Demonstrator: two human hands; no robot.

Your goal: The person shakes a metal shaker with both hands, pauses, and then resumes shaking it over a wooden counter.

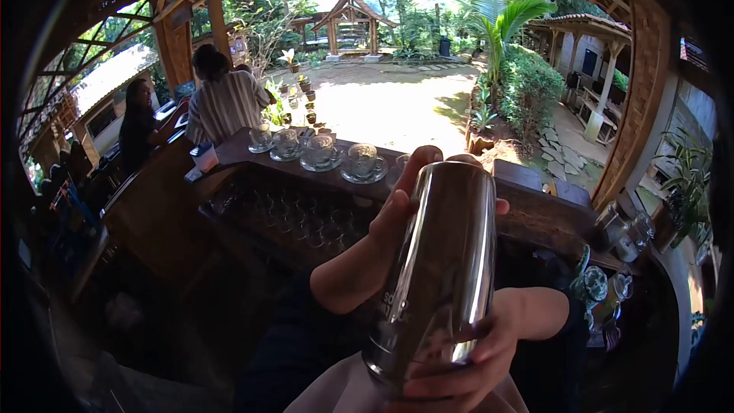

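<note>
A shiny metal shaker (pixel 451 252) is held up in front of me, tilted, its narrower end toward the counter and some small lettering low on its left side. My left hand (pixel 397 210) wraps round the upper part, its fingertips showing over the top and past the right side. My right hand (pixel 478 367) grips the lower end from the right and below. Beyond the shaker, clear glass cups on saucers (pixel 363 164) stand in a row along the wooden counter (pixel 248 159); one cup is partly hidden behind my left hand.
Several glasses (pixel 298 218) stand on a dark shelf under the counter. Glass jars (pixel 627 233) and a green patterned vessel (pixel 592 283) are at right. A small white-and-blue box (pixel 204 157) sits at left, near two people, one in a striped shirt (pixel 229 107). A sunlit yard lies beyond.
</note>
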